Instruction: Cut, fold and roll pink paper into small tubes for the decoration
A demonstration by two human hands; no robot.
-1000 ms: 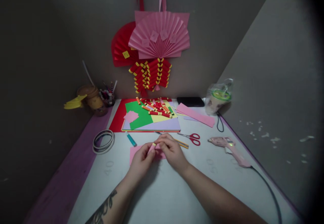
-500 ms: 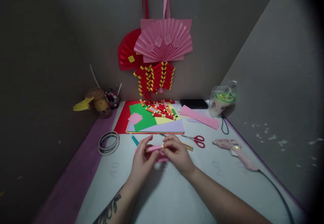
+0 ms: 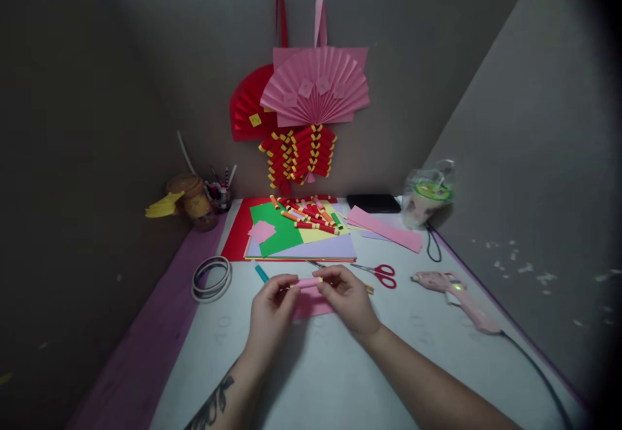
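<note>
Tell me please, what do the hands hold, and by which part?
A pink roll, by its two ends: left hand at one, right hand at the other.

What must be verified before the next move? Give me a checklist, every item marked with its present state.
1. Roll supported at both ends: ok; the pink paper roll spans the left hand and right hand.
2. One hand free: not ok; both hold the roll.
3. Roll's paper edge stuck down: cannot tell; too small to see.
4. Pink sheet beneath fully visible: not ok; partly hidden.
5. Scissors apart from the hands: ok; lying beyond the right hand.
6. Glue gun hot: cannot tell; only its green light shows.
</note>
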